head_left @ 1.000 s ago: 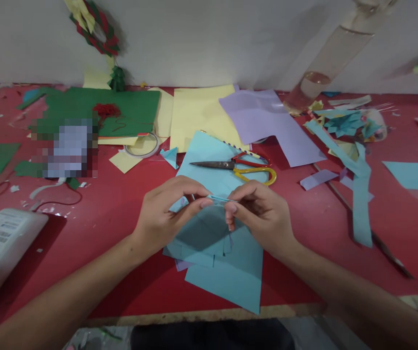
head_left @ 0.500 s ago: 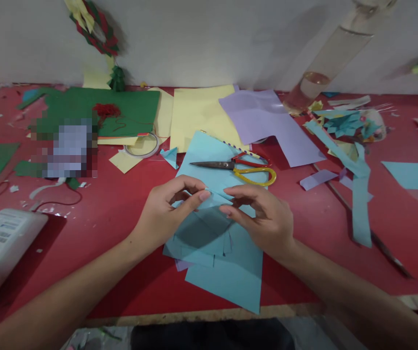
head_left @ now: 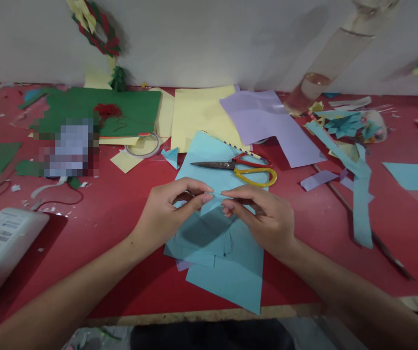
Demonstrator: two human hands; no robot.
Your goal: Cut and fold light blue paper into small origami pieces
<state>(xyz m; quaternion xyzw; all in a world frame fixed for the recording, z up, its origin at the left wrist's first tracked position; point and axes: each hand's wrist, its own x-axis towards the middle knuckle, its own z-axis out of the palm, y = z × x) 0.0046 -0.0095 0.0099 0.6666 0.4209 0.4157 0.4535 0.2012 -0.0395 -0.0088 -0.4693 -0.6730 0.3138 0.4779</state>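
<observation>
Between my two hands is a small piece of light blue paper (head_left: 213, 201), folded, held just above a pile of paper. My left hand (head_left: 180, 204) pinches its left side between thumb and forefinger. With thumb and fingers closed on the right side, my right hand (head_left: 262, 211) holds the same piece. Below lie light blue sheets (head_left: 227, 282) and smaller cut pieces, partly in the hands' shadow. Scissors (head_left: 231, 166) with one red and one yellow handle rest on the blue sheet just beyond my fingers, blades pointing left.
A purple sheet (head_left: 267, 114), a yellow sheet (head_left: 201, 114) and a green sheet (head_left: 136, 109) lie along the wall. A tape roll (head_left: 142, 155) sits at left. Blue paper strips (head_left: 362, 204) and a thin rod (head_left: 387, 250) are at right. A white box (head_left: 8, 248) stands front left.
The fingers of both hands have shifted on the small blue paper, drawing closer together along its upper edge. The paper has tilted, with a pointed part now hanging down. The scissors and sheets stay put.
</observation>
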